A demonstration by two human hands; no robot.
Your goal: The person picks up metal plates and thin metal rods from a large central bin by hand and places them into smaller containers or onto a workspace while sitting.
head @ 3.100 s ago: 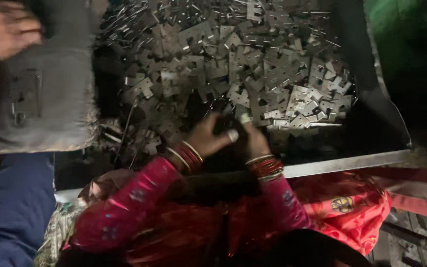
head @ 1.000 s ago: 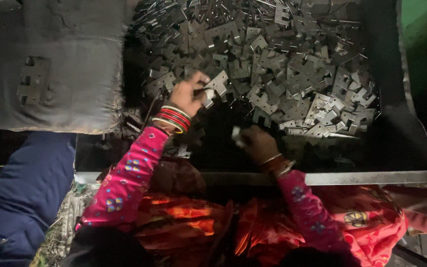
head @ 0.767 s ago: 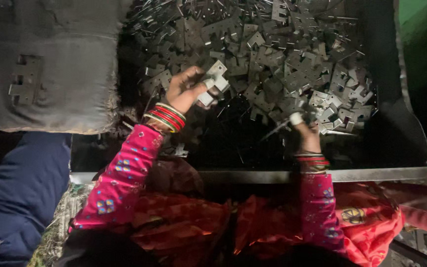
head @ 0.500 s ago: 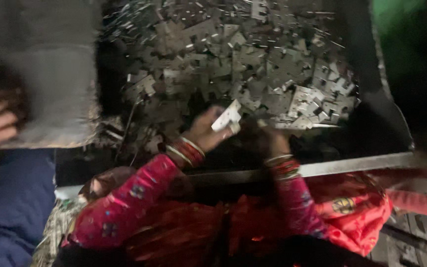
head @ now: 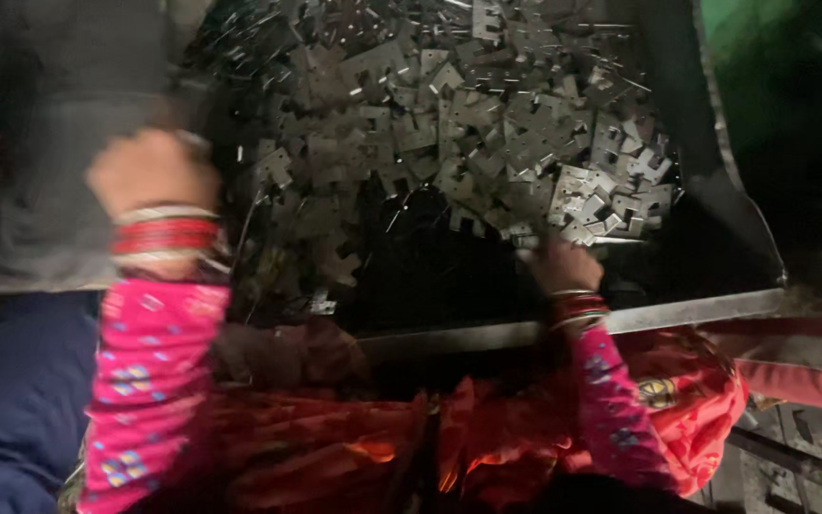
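Head view, pile: we see a heap of small flat grey stamped-metal plates (head: 468, 124) filling the upper middle of the frame inside a dark metal tray (head: 658, 312); the plates lie every way, with no shared long axis.
Head view, left hand: our left hand (head: 152, 169), centre-left and blurred, is raised and curled into a fist over the pile's left edge; we cannot tell whether it holds anything.
Head view, right hand: our right hand (head: 563, 266), right of centre, touches the lower right edge of the pile, fingers curled down; grip unclear.
Head view, wrists: red and white bangles (head: 166, 234), pink patterned sleeves (head: 149, 381).
Head view, left side: grey sack (head: 40, 190) in the upper left.
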